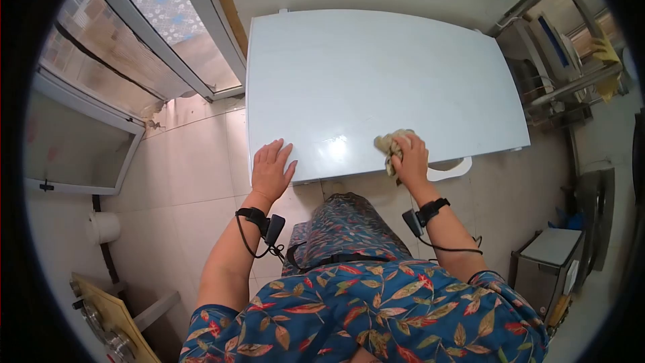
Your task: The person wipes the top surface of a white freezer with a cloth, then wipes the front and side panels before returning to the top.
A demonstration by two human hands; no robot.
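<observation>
A large white chest freezer lid fills the middle of the head view. My left hand lies flat on its near left corner, fingers spread, holding nothing. My right hand presses a crumpled beige cloth onto the lid close to the near edge. A white handle sticks out from the front edge just right of that hand. Both wrists carry black straps with small devices and cables.
A window with a metal frame stands at the left. Metal shelving stands at the right, with a small white box on the floor below it. A paper roll and a wooden board sit at the lower left on the tiled floor.
</observation>
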